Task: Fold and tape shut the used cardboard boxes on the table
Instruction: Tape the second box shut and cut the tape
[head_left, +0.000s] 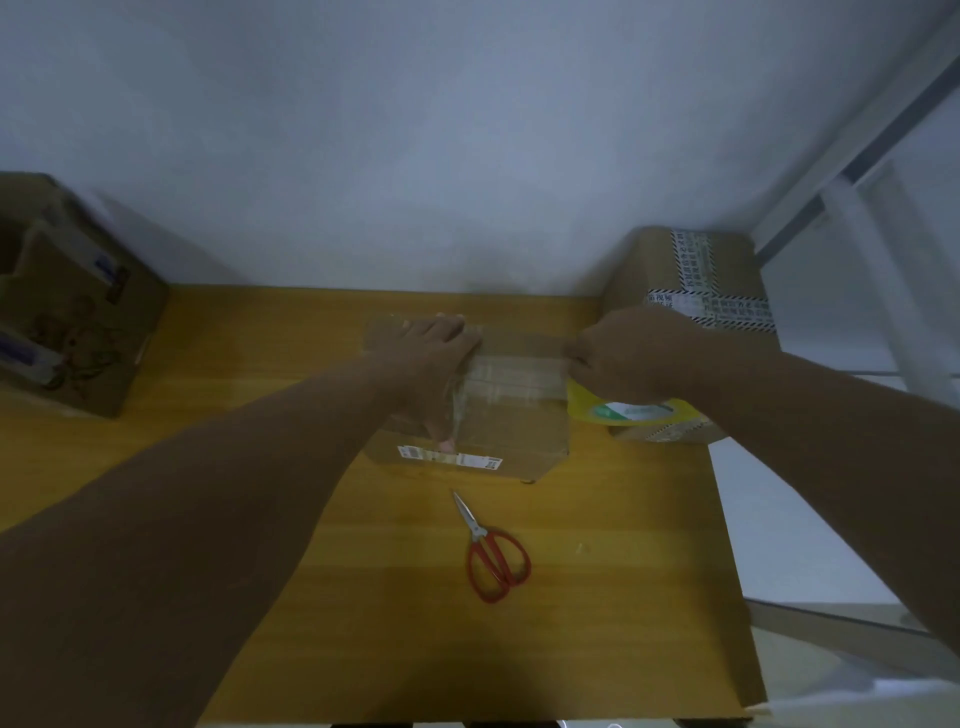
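Cardboard box (514, 431) lies under the left hand (434, 358), which presses flat on its top. The right hand (628, 353), at the box's right edge, grips a yellow tape roll (628, 410). Red scissors (493, 551) lie nearer than both hands.

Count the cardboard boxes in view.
3: a worn brown cardboard box far left, a clear-taped brown box at centre, a brown box with printed tape far right. Others may be hidden.
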